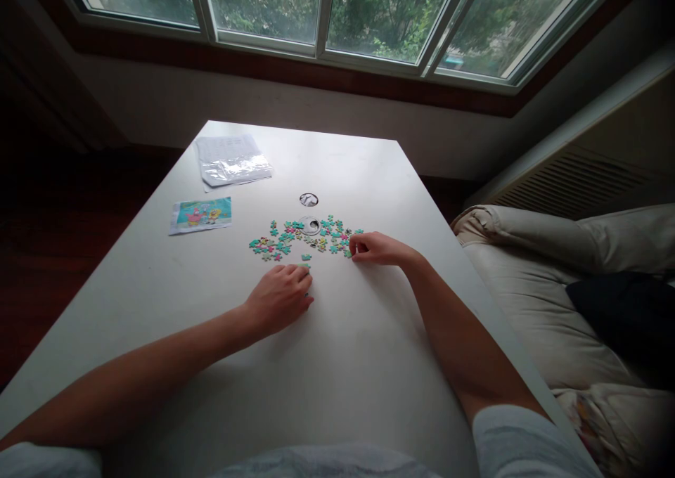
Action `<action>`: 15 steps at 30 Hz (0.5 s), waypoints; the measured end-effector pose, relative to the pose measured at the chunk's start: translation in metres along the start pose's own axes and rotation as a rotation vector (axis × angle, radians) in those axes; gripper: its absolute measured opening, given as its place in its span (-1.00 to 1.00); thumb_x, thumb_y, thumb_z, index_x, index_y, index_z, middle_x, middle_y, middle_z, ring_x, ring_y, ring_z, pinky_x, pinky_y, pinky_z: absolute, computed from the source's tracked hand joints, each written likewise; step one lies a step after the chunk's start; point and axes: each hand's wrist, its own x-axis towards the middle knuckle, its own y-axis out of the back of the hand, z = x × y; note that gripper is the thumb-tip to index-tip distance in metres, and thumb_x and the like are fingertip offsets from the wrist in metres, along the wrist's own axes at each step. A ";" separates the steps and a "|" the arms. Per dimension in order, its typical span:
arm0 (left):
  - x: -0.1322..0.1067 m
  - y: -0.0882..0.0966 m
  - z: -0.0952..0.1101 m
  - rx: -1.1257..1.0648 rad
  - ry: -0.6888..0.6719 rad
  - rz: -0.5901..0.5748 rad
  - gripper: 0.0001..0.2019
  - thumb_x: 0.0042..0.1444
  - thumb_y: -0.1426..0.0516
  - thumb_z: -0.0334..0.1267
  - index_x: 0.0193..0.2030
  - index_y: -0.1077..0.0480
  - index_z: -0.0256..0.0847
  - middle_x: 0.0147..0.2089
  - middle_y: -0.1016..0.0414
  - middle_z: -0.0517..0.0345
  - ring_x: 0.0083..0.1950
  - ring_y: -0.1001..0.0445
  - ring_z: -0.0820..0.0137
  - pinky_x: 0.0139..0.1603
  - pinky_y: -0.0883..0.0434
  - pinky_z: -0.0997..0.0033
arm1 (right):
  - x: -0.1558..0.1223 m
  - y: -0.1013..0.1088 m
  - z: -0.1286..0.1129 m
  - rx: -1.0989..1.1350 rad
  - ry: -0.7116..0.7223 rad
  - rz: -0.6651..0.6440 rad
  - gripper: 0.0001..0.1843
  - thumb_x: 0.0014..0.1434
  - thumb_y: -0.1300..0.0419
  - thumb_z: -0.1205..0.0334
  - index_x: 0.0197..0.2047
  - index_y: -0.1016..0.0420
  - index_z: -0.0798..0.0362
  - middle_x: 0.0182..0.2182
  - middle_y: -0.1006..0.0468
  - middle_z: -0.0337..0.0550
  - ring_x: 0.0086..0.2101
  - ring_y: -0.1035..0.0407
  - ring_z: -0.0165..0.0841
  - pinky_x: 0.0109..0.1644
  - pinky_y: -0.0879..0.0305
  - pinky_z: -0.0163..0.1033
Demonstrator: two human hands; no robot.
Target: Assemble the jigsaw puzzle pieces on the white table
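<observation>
Many small jigsaw pieces (285, 239), mostly teal with some pink and yellow, lie loose in a spread on the white table (211, 281). Just in front of this spread is my left hand (279, 296), back up and fingers curled. Slivers of jigsaw piece show at its fingertips and by the thumb, while the rest is hidden under the hand. At the right edge of the spread, my right hand (377, 247) is bent into a pinch on a greenish jigsaw piece (348, 253), partly covered by the fingertips.
A picture card (203, 214) with cartoon figures lies at the left. Behind it are papers in a clear plastic sleeve (232, 160). Two round fittings, the farther one (309, 199) dark-rimmed, sit mid-table. A beige sofa (522, 302) stands at the right, windows beyond.
</observation>
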 end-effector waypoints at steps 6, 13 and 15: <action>-0.002 -0.001 0.005 0.038 -0.011 -0.004 -0.71 0.30 -0.12 -0.15 0.05 -0.43 -0.28 0.14 -0.47 -0.14 0.14 -0.45 0.16 0.13 -0.34 0.17 | 0.003 -0.006 -0.012 -0.078 -0.034 0.128 -0.80 0.13 -0.28 0.08 -0.25 -0.48 0.02 -0.40 -0.52 -0.23 -0.42 -0.30 -0.40 -0.36 -0.03 -0.33; -0.013 -0.005 0.022 0.094 -0.055 -0.057 -0.50 0.29 -0.13 -0.05 0.23 -0.34 -0.40 0.33 -0.32 -0.28 0.29 -0.32 0.08 0.21 -0.28 0.12 | 0.010 -0.016 -0.012 -0.097 0.044 0.165 -0.83 0.14 -0.25 0.19 -0.17 -0.49 0.01 -0.45 -0.48 -0.27 -0.44 -0.28 -0.42 -0.35 0.00 -0.34; -0.017 -0.003 0.028 0.100 -0.072 -0.087 -0.48 0.31 -0.11 -0.03 0.23 -0.35 -0.41 0.31 -0.34 -0.30 0.29 -0.31 0.07 0.21 -0.27 0.11 | 0.010 -0.017 -0.012 -0.073 0.063 0.180 -0.80 0.14 -0.23 0.23 -0.13 -0.50 0.00 -0.47 -0.46 -0.29 -0.45 -0.25 -0.43 -0.35 0.01 -0.34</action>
